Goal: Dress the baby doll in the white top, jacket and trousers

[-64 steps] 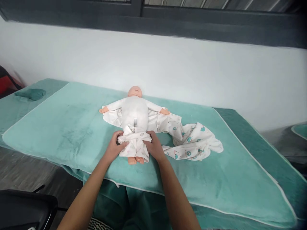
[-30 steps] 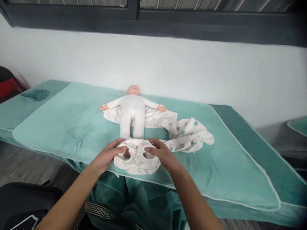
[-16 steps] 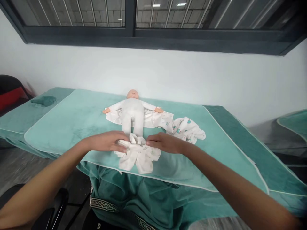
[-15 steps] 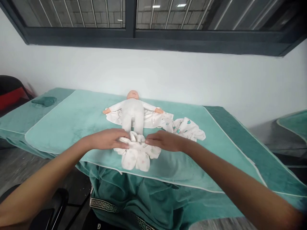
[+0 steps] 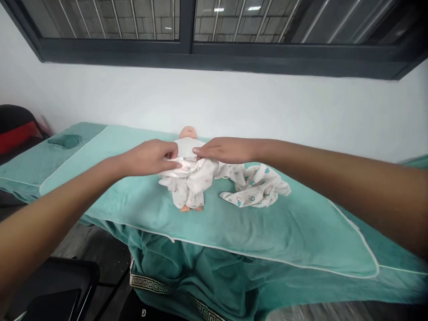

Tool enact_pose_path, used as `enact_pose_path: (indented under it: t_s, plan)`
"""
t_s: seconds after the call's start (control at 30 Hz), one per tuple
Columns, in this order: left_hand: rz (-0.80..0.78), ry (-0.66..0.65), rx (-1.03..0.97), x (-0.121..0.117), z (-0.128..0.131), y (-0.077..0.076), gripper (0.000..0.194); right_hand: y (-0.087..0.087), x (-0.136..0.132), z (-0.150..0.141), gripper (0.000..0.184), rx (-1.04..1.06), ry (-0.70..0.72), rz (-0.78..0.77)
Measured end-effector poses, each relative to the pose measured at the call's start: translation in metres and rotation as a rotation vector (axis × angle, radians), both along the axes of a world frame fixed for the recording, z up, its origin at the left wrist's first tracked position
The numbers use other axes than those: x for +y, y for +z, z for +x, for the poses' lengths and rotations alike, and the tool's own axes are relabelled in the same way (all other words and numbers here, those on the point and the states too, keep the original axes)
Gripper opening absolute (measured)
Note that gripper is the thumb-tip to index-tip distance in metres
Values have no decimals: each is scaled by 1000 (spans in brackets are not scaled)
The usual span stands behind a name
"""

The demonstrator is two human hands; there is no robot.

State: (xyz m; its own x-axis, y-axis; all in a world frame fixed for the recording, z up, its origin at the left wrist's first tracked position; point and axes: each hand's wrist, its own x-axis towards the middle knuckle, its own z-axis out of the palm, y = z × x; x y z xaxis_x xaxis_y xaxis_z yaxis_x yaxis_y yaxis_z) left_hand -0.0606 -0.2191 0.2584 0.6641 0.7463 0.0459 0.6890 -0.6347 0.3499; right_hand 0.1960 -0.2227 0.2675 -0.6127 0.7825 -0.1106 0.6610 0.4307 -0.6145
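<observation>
A baby doll [image 5: 187, 132] lies on its back, its head toward the wall. White patterned baby pants [image 5: 191, 180] cover its legs, and its feet [image 5: 190, 208] stick out at the near end. My left hand [image 5: 152, 157] pinches the waistband on the left side of the doll's belly. My right hand [image 5: 225, 150] grips the same waistband on the right, its fingertips partly hidden. Both hands hide the doll's arms. To the right lies a crumpled white printed baby garment [image 5: 256, 185].
The doll lies on a green padded bed [image 5: 290, 232] along a white wall [image 5: 133, 96]. Above is a barred window with a dark frame [image 5: 200, 55]. A dark chair [image 5: 53, 285] stands at lower left, and a red and black seat [image 5: 18, 133] at far left.
Both hands have moved away from me, up the doll's body, drawing the pants from below the legs to the belly. The doll's feet now show at the leg openings.
</observation>
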Motion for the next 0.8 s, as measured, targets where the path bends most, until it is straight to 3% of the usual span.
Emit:
enact_pose_path:
  t_s: [0.2, 0.33, 0.47, 0.53, 0.63, 0.7, 0.8]
  plan:
    - [94, 69, -24, 6, -7, 22, 35, -2, 40, -6, 44, 99, -42, 178]
    - [156, 27, 91, 31, -29, 22, 44, -3, 76, 8, 54, 221, -226, 358]
    - [291, -47, 203, 51, -48, 21, 54, 1, 92, 29, 64, 103, -154, 426]
    - [375, -76, 217, 49, -50, 27, 59, 10, 86, 36, 68, 86, -218, 528]
    - [506, -48, 170, 33, -47, 43, 66, 37, 58, 35, 80, 86, -334, 649]
    - [566, 47, 122, 21, -44, 55, 73, 61, 30, 27, 86, -57, -257, 620]
    - [522, 220, 22, 10, -40, 68, 78, 92, -6, 12, 88, -258, -174, 622]
